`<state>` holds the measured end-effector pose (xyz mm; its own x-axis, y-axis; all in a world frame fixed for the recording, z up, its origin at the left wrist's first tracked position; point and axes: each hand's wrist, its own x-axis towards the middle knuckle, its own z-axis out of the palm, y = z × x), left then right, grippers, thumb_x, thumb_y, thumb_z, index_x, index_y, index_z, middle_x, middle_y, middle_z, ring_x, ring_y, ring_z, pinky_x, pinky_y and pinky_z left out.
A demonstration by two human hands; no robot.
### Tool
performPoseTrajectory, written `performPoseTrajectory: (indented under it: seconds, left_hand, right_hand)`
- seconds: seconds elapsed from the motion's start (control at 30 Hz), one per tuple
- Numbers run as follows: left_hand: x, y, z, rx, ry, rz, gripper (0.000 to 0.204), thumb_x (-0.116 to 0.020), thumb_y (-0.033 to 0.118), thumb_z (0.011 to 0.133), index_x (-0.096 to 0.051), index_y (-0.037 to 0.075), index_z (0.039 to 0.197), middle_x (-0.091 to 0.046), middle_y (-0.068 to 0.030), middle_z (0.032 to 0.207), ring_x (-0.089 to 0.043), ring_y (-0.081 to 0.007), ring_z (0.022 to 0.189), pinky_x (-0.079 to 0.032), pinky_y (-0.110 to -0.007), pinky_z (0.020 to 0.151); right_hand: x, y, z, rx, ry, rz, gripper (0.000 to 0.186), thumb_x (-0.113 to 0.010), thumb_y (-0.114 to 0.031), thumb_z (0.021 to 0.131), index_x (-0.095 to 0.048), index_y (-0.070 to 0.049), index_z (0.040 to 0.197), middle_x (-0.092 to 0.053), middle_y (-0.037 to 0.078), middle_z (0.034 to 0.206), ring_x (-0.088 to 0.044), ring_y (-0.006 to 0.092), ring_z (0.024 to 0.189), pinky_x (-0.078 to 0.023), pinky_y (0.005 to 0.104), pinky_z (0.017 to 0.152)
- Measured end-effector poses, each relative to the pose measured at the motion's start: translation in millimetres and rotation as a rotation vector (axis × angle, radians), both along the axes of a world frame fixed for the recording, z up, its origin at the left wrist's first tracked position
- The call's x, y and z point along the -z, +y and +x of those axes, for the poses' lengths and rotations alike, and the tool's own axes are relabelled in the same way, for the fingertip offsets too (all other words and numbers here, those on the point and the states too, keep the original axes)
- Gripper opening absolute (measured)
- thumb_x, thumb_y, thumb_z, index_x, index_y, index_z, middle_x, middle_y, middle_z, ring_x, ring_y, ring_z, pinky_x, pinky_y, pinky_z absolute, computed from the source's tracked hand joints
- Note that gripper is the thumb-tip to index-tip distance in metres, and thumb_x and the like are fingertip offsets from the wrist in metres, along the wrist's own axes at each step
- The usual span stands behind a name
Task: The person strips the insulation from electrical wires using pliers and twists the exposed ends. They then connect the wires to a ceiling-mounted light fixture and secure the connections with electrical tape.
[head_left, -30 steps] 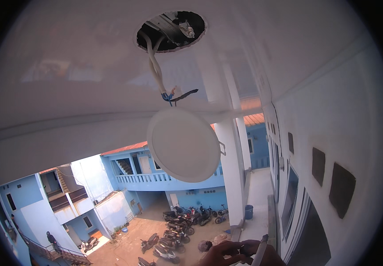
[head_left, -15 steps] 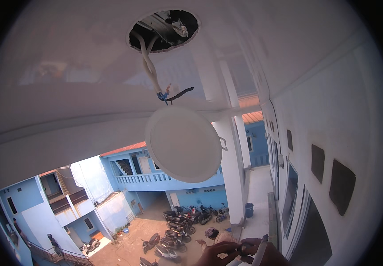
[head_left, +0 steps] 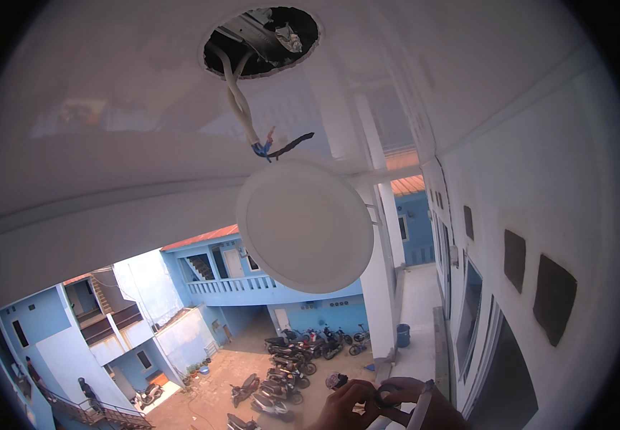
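Your left hand (head_left: 344, 410) and right hand (head_left: 424, 408) meet at the lower edge of the frame, fingers pinched on a small dark item, possibly tape. The round light panel (head_left: 304, 226) hangs at centre from the white cable (head_left: 238, 100): light, rigid, breakable; grip its rim. Since the earlier frame the view has tilted, bringing the hands higher into view.

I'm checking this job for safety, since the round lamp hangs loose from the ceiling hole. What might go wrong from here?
The round lamp hangs only by the white cable from the ceiling hole; the taped joint might pull apart and drop it. Bare wire ends show at that joint, so a shock is possible if they are live. Both hands are busy low down with a small dark item, over an open courtyard, so anything dropped could fall far.
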<state>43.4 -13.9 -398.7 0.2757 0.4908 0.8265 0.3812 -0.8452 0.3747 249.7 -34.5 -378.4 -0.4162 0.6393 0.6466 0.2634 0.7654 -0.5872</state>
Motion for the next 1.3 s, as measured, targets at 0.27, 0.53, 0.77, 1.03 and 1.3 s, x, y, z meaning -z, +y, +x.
performPoseTrajectory:
  seconds: [0.27, 0.53, 0.77, 1.03, 1.3]
  left_hand:
    - [-40.8, 16.1, -11.6, 0.059, -0.056, 0.278, 0.012, -0.074, 0.003, 0.079, -0.068, 0.007, 0.089, -0.068, -0.0064, 0.085, -0.063, -0.0132, 0.065, -0.048, -0.026, 0.049]
    - [-153.6, -38.5, -48.9, 0.057, -0.093, 0.58, 0.018, -0.073, 0.003, 0.073, -0.067, -0.002, 0.089, -0.072, -0.0157, 0.089, -0.071, -0.0229, 0.075, -0.058, -0.033, 0.066]
    - [-325.1, -27.1, -61.2, -0.131, -0.207, 0.83, 0.02, -0.075, 0.006, 0.087, -0.073, 0.004, 0.107, -0.072, -0.0108, 0.102, -0.069, -0.0148, 0.076, -0.055, -0.031, 0.073]
    - [-370.0, -20.9, -49.4, -0.284, 0.014, 0.579, 0.02, -0.077, 0.018, 0.084, -0.079, 0.005, 0.099, -0.071, -0.0113, 0.097, -0.069, -0.0188, 0.077, -0.057, -0.034, 0.075]
    - [-367.7, -13.0, -34.3, -0.257, -0.185, 0.558, 0.022, -0.072, 0.02, 0.087, -0.077, 0.0, 0.093, -0.072, -0.0157, 0.089, -0.072, -0.0243, 0.077, -0.057, -0.038, 0.074]
  right_hand:
    - [-40.8, -4.0, -8.9, -0.005, -0.058, 0.206, 0.018, -0.087, -0.015, 0.08, -0.079, -0.01, 0.096, -0.068, 0.014, 0.126, -0.065, 0.0291, 0.113, -0.052, 0.0403, 0.099]
    - [-130.1, -18.8, 21.1, 0.044, 0.054, 0.493, 0.021, -0.085, -0.013, 0.074, -0.076, -0.009, 0.092, -0.067, 0.015, 0.13, -0.064, 0.0283, 0.108, -0.053, 0.0402, 0.091]
    - [-269.4, -12.1, 24.4, 0.107, 0.268, 1.032, 0.015, -0.077, -0.003, 0.081, -0.072, 0.0, 0.095, -0.067, 0.019, 0.126, -0.073, 0.0285, 0.102, -0.06, 0.0385, 0.087]
    - [-346.2, 27.8, -14.6, 0.214, 0.05, 1.106, 0.013, -0.079, -0.013, 0.086, -0.076, -0.005, 0.097, -0.067, 0.014, 0.128, -0.072, 0.027, 0.099, -0.058, 0.0364, 0.084]
    - [-368.5, 63.7, -30.6, 0.204, -0.105, 1.155, 0.016, -0.079, -0.013, 0.088, -0.079, -0.009, 0.103, -0.067, 0.009, 0.129, -0.072, 0.0212, 0.098, -0.06, 0.0328, 0.079]
